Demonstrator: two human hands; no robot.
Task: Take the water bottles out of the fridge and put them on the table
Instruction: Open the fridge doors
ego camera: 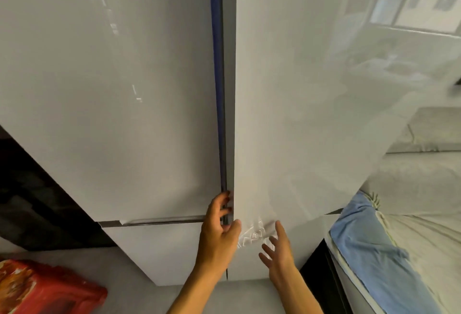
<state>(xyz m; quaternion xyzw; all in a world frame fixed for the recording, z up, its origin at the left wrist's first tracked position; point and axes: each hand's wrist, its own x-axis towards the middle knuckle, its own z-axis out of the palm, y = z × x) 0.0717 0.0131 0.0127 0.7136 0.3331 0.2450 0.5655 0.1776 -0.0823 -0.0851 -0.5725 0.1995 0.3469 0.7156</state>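
Fridge (112,77) fills the view, glossy pale-grey doors, seam running 12 to 6 through centre. Right door (299,89) stands slightly proud of the left door (112,114) along the seam. Left hand (219,229) at about 6 o'clock, fingers curled into the seam and hooked round the right door's edge, thumb on its front face. Right hand (277,251) just right of it, fingers spread and relaxed, holding nothing; can't tell whether it touches the door. Water bottles not visible, fridge interior hidden. Red bag (45,286) on the floor at 8 o'clock. Bed with blue cloth (366,246) at 4 o'clock.
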